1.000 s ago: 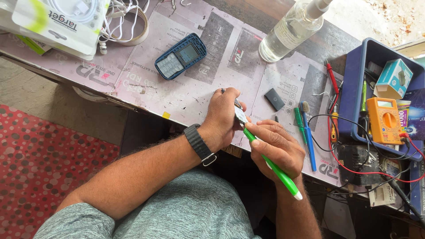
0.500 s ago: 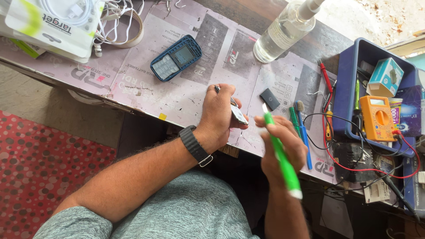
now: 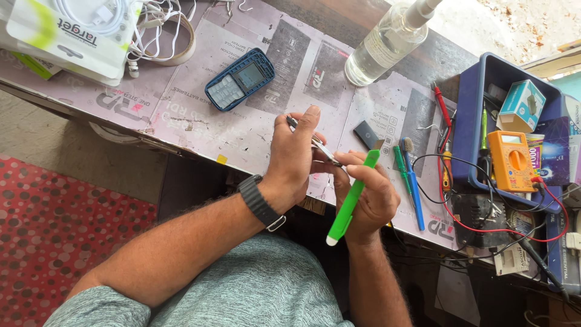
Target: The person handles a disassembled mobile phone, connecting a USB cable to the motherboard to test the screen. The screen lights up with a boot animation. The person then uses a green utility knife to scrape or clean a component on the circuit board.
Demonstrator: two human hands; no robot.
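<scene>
- Head view, centre of the frame: the left hand (image 3: 295,158), a dark watch (image 3: 260,203) on its wrist, has its fingers closed around a small thin metal-edged part (image 3: 315,141), held just above the table's near edge.
- Just right of it, the right hand (image 3: 366,194) grips a green toothbrush (image 3: 352,197), fingers wrapped round the handle, its upper end meeting the part.
- Upper centre-left: a blue keypad phone (image 3: 239,79) lies on the paper-covered table (image 3: 181,115).
- Top centre-right: a clear bottle (image 3: 387,45) lies tilted.
- Right side: a blue tray (image 3: 469,130) holds an orange multimeter (image 3: 510,160).
- Between hand and tray: a blue toothbrush (image 3: 413,184).
</scene>
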